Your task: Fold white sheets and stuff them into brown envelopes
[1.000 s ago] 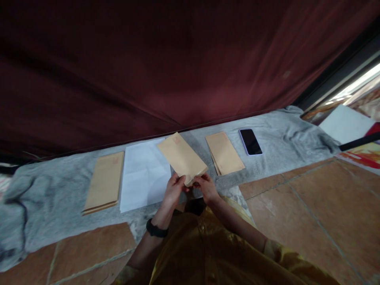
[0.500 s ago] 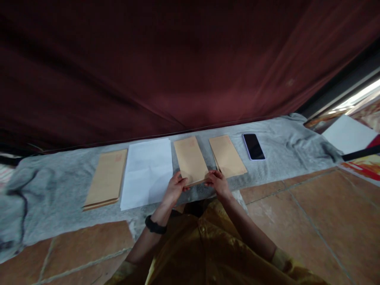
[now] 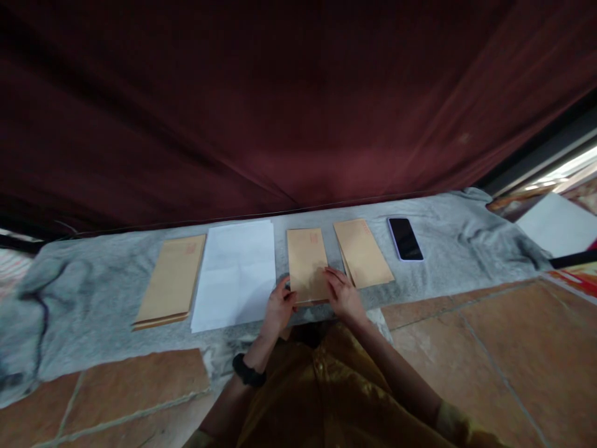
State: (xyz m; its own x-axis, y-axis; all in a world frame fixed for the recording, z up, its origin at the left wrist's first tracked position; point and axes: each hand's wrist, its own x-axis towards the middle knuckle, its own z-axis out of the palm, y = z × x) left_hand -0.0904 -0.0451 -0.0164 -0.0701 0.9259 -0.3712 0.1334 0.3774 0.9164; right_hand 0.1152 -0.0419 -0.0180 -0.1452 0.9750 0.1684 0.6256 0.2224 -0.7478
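A brown paper envelope [image 3: 308, 264] with a small red print near its top lies in front of me, between both hands. My left hand [image 3: 280, 303] grips its lower left edge, thumb along the side. At the lower right edge, the fingers of my right hand [image 3: 344, 294] are closed against it, the thumb partly hidden. Just right of it rest a few more brown envelopes [image 3: 364, 254], slightly fanned. On the left are a sheaf of white paper [image 3: 236, 274] and, farther out, a stack of brown envelopes [image 3: 171, 280].
A phone [image 3: 405, 239] with a pale purple case lies at the right. Everything rests on a grey cloth [image 3: 448, 249] over a long narrow surface. A dark red curtain [image 3: 298, 124] hangs behind it, and brown floor tiles [image 3: 466, 348] show in front.
Both hands have turned the envelope from slanted to nearly straight and drawn it slightly closer. My right hand has slid a little up its right edge.
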